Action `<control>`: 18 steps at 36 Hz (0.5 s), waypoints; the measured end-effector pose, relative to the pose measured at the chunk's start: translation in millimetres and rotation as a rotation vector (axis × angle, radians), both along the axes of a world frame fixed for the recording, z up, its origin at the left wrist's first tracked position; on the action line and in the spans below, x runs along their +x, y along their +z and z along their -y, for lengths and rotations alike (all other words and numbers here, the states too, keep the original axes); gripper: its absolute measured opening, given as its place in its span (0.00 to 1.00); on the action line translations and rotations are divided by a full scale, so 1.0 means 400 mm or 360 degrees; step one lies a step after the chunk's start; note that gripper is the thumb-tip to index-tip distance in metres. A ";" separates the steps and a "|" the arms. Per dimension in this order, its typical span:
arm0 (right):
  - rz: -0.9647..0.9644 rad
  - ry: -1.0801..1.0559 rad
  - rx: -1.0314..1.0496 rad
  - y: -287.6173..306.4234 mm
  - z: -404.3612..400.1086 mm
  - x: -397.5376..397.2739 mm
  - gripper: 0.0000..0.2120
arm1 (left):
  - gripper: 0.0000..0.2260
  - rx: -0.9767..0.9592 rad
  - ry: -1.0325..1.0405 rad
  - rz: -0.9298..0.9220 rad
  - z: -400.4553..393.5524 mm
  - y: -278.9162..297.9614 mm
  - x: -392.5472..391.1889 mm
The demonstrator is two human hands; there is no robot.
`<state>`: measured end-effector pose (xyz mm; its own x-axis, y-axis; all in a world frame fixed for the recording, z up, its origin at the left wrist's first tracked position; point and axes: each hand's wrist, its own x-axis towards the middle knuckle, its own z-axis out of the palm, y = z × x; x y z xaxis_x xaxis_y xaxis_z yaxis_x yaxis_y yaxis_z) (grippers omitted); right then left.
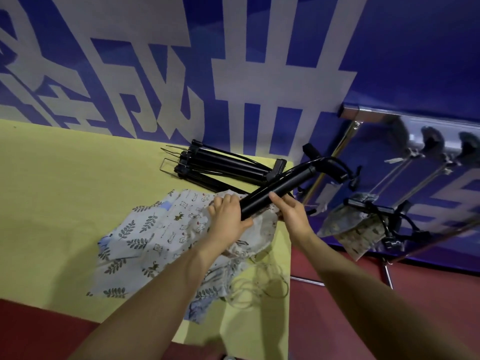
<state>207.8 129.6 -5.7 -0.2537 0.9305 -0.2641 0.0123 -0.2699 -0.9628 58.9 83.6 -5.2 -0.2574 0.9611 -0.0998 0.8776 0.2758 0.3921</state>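
Above yellow counter [65,190], left hand [228,216] fingers curl round lower end of black hanger [275,193]; right hand [291,211] pinches its bar midway. Patterned cloths [155,229] lie beneath, hanger stack [220,165] behind.

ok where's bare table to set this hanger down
The hanger can go on the wide bare table left of the cloths, back to the wall. Crowded: the hanger stack behind, cloths and thin loops by the right edge.
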 end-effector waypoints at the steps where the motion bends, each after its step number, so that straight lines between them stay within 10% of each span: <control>1: 0.0021 -0.0025 -0.0014 -0.004 -0.003 0.000 0.06 | 0.20 -0.0012 -0.0001 -0.0010 -0.003 -0.004 0.003; 8: 0.0119 -0.0129 -0.0050 -0.032 -0.016 -0.001 0.21 | 0.26 -0.0081 -0.0156 0.0042 0.000 0.009 -0.003; 18: 0.0273 -0.0032 0.0242 0.032 0.008 -0.053 0.12 | 0.33 -0.0101 -0.0045 0.0020 0.039 0.076 -0.056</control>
